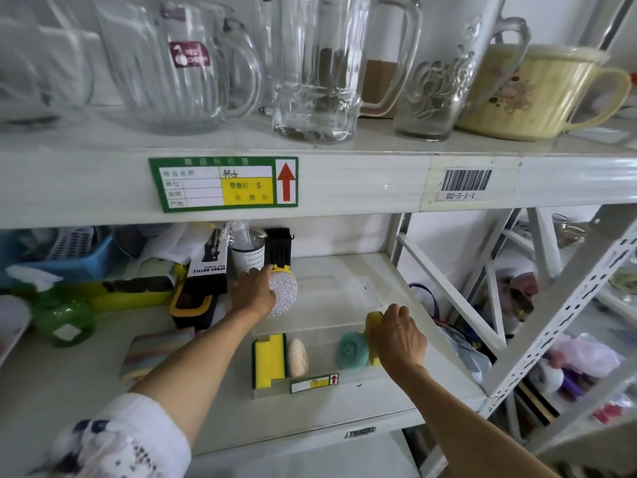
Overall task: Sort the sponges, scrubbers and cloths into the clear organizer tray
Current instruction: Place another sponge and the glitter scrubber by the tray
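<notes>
On the lower white metal shelf (103, 384), the clear plastic organizer tray (344, 382) sits near the front edge, a small price label on its front wall. Inside, front left, a yellow-and-green rectangular sponge (270, 360) stands beside a beige oval loofah pad (298, 357). Front right, a teal round mesh scrubber (351, 350) touches a yellow sponge (373, 326), which the right hand (401, 339) grips, fingers curled over its top. Bare tray floor lies open between the pairs. A striped folded cloth (155, 353) lies left of the tray. Farther back, the left hand (255, 291) pinches a silver glittery round scrubber (283, 291) above the tray's rear compartments. Behind stands a black-and-white spray bottle box (208, 260).
</notes>
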The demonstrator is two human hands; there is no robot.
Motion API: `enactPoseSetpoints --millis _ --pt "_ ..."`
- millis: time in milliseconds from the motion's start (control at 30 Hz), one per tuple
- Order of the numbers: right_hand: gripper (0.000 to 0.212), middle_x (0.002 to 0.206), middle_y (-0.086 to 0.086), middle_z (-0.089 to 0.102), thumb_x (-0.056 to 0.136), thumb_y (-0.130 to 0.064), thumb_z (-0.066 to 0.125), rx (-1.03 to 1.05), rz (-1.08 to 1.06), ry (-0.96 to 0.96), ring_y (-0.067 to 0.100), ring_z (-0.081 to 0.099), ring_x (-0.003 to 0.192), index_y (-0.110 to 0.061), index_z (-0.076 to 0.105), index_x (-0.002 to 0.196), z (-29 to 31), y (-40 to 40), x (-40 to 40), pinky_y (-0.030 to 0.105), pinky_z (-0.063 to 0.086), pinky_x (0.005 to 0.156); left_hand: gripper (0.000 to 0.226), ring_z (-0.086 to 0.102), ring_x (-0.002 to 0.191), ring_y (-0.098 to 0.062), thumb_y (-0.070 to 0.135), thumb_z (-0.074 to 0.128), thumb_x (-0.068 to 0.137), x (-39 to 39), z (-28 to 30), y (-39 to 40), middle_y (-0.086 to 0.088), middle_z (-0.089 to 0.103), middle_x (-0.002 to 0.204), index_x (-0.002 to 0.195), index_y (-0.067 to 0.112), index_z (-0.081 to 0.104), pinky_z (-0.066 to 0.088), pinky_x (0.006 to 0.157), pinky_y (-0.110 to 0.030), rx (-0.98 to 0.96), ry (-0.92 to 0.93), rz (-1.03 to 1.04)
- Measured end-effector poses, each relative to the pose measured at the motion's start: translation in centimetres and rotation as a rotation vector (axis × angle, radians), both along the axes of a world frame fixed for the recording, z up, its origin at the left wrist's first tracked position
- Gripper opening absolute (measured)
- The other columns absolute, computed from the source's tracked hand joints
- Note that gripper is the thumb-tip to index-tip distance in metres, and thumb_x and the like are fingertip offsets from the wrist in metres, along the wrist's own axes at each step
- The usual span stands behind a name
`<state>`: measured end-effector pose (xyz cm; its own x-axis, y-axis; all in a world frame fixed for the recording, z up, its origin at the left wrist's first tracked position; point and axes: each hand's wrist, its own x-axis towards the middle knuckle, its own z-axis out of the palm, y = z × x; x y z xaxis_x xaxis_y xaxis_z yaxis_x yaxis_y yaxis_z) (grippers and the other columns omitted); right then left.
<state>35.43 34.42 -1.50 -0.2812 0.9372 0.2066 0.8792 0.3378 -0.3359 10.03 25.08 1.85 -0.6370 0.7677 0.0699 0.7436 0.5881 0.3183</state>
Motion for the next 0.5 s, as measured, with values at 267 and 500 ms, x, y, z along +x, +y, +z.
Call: enactPoseSetpoints --millis 267,500 --pt "0.033 0.104 0.004 0.055 0.089 -0.047 0.055 0.231 0.085 -0.085 0.026 0.056 0.097 -0.018 0.056 0.104 1.3 -0.8 -2.9 0.040 0.042 0.080 0.045 0.051 0.122 -0.034 0.017 0.057 0.084 -1.6 -1.6 -1.9 -0.016 0.058 0.127 0.128 0.010 0.052 0.048 0.097 -0.043 0.315 -0.031 0.005" --pt "0.017 0.092 0.003 0.062 0.081 -0.030 0.065 0.328 0.475 0.163 0.027 0.063 0.086 -0.020 0.061 0.093 3.6 -7.4 -13.0 0.039 0.044 0.072 0.022 0.064 0.084 -0.027 0.007 0.053 0.084 -5.2 -3.8 -8.6 -0.008 0.067 0.093 0.102 0.014 0.063 0.054 0.074 -0.039 0.627 0.006 0.058"
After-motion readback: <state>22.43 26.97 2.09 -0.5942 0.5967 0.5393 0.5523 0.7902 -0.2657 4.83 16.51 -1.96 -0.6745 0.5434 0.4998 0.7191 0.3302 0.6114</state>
